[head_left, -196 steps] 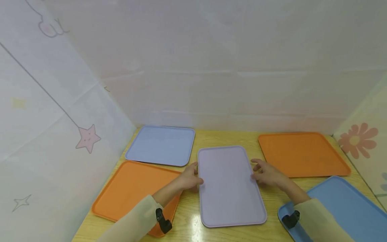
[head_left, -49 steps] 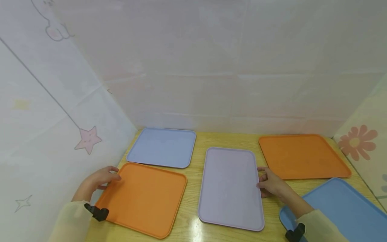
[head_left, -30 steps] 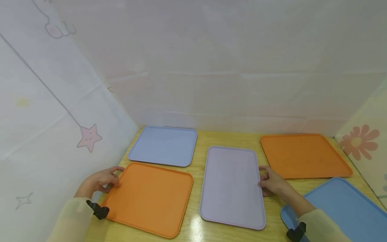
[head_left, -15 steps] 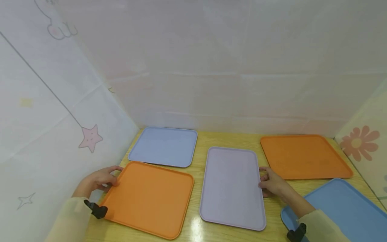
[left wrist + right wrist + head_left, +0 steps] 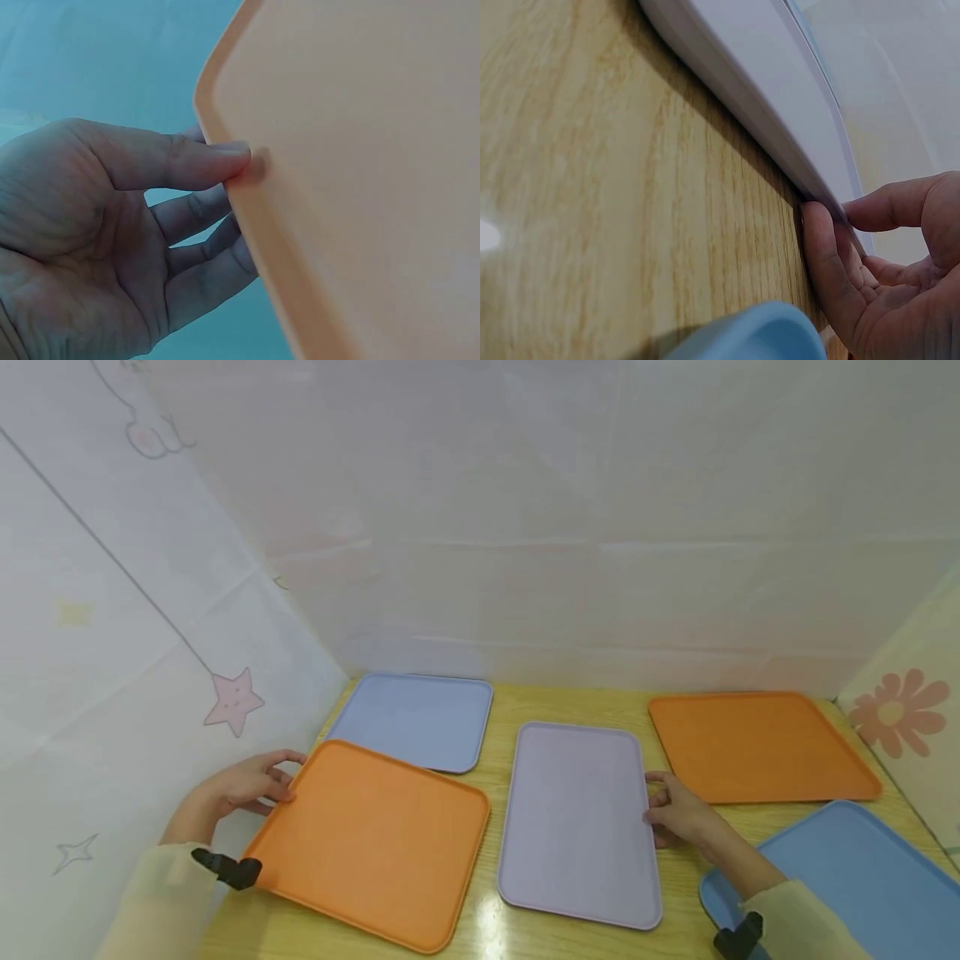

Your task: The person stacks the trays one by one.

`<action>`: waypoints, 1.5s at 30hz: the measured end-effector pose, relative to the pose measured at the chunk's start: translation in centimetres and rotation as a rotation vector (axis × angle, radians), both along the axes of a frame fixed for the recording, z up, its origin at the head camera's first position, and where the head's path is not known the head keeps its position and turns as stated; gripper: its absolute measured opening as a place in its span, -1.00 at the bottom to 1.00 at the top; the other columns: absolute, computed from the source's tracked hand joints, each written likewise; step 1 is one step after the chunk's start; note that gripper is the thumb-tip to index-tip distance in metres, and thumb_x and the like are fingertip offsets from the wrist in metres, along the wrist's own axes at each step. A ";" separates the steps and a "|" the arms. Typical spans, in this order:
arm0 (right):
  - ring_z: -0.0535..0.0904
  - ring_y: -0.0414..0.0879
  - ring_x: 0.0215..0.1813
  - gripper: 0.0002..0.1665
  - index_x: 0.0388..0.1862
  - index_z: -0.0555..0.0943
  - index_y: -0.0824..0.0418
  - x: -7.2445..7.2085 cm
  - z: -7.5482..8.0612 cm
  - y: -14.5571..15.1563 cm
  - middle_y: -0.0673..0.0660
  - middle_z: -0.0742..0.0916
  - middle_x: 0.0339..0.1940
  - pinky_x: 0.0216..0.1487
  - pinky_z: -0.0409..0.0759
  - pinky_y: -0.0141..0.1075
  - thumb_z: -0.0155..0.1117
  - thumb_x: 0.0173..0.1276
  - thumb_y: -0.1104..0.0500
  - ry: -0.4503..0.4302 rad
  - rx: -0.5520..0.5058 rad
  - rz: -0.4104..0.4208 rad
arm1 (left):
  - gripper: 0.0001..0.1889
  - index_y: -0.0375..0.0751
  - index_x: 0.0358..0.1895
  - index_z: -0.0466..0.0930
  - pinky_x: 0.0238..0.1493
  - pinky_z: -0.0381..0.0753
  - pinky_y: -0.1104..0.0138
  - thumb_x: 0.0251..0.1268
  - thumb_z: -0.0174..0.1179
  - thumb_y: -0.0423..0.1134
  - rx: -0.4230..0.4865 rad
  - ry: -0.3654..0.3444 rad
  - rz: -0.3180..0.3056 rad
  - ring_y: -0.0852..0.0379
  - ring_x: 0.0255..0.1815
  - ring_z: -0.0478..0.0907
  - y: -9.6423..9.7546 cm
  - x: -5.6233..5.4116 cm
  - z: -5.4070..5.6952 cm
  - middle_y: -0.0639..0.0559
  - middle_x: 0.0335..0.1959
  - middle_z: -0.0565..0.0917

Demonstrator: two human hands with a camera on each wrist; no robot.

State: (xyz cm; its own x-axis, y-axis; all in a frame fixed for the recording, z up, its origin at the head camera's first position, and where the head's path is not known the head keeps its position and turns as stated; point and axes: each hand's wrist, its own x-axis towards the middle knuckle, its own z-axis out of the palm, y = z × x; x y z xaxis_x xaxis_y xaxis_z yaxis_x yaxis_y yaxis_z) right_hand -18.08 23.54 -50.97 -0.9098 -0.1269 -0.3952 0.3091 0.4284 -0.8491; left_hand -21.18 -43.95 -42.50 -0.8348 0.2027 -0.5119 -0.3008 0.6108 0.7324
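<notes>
At the left, my left hand [image 5: 251, 783] pinches the left rim of an orange tray [image 5: 367, 843]. In the left wrist view the thumb [image 5: 195, 159] lies on top of that rim and the other fingers reach underneath. This tray's left side looks raised off the table, and its far edge overlaps a light blue-violet tray [image 5: 412, 718]. My right hand [image 5: 678, 810] holds the right rim of a lavender tray [image 5: 577, 827] in the middle. The right wrist view has the thumb [image 5: 885, 208] over the lavender edge and a finger at its side, low by the tabletop.
A second orange tray [image 5: 761, 747] lies at the back right. A blue tray [image 5: 847, 877] sits slanted at the front right, under my right sleeve. The wooden table [image 5: 495, 860] is enclosed by a printed cloth [image 5: 480, 568] at the back and sides.
My left hand has gone from the lavender tray to the left orange tray, which has slid slightly right and whose left side has risen. The right hand stays at the lavender tray, now turned slightly.
</notes>
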 end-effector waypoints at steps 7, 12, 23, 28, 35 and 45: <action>0.56 0.01 -0.23 -0.12 0.53 0.07 0.36 0.0 0.3 -0.1 0.27 0.46 -0.11 -0.34 0.75 -0.13 0.26 0.32 0.39 0.000 -0.005 0.006 | -0.28 -0.32 0.50 0.11 -0.19 0.72 0.14 0.34 0.26 -0.41 0.005 0.075 0.005 0.02 -0.22 0.61 1.1 0.4 1.7 -0.18 -0.12 0.53; 0.55 0.01 -0.24 -0.12 0.54 0.05 0.37 -0.2 0.5 0.0 0.26 0.46 -0.11 -0.34 0.74 -0.14 0.25 0.34 0.38 -0.009 -0.015 0.009 | -0.26 -0.29 0.52 0.10 -0.17 0.69 0.16 0.37 0.27 -0.35 -0.016 0.099 0.016 0.01 -0.19 0.58 1.3 0.2 1.9 -0.20 -0.05 0.50; 0.60 0.02 -0.10 -0.30 0.47 0.24 0.44 0.5 2.0 -1.3 0.31 0.58 -0.01 -0.22 0.68 -0.25 0.21 0.46 0.22 0.215 0.095 0.006 | -0.23 -0.30 0.55 0.06 0.02 0.70 0.09 0.40 0.27 -0.30 0.015 0.130 0.014 -0.01 -0.09 0.64 2.7 -0.1 2.7 -0.28 0.06 0.53; 0.69 0.06 -0.04 -0.36 0.45 0.26 0.46 0.9 2.8 -5.9 0.41 0.58 0.08 -0.07 0.76 -0.14 0.20 0.49 0.27 0.167 -0.203 0.052 | -0.25 -0.31 0.55 0.07 -0.02 0.71 0.14 0.40 0.25 -0.34 0.054 0.144 0.019 0.00 -0.12 0.64 3.1 -0.5 3.0 -0.28 0.03 0.53; 0.70 0.04 -0.07 -0.34 0.43 0.30 0.45 1.0 2.8 -10.9 0.46 0.57 0.15 -0.03 0.75 -0.09 0.25 0.44 0.25 0.068 -0.362 0.136 | -0.25 -0.32 0.55 0.05 0.01 0.72 0.12 0.40 0.24 -0.37 0.093 0.151 0.033 0.00 -0.08 0.68 3.4 -0.9 3.3 -0.30 0.06 0.55; 0.70 -0.01 -0.08 -0.33 0.42 0.27 0.49 0.5 2.4 -14.9 0.46 0.58 0.16 0.02 0.73 -0.05 0.24 0.42 0.28 0.016 -0.521 0.173 | -0.24 -0.32 0.57 0.01 0.04 0.72 0.09 0.43 0.22 -0.36 0.107 0.174 0.049 0.00 -0.06 0.68 3.0 -1.0 3.8 -0.40 0.15 0.54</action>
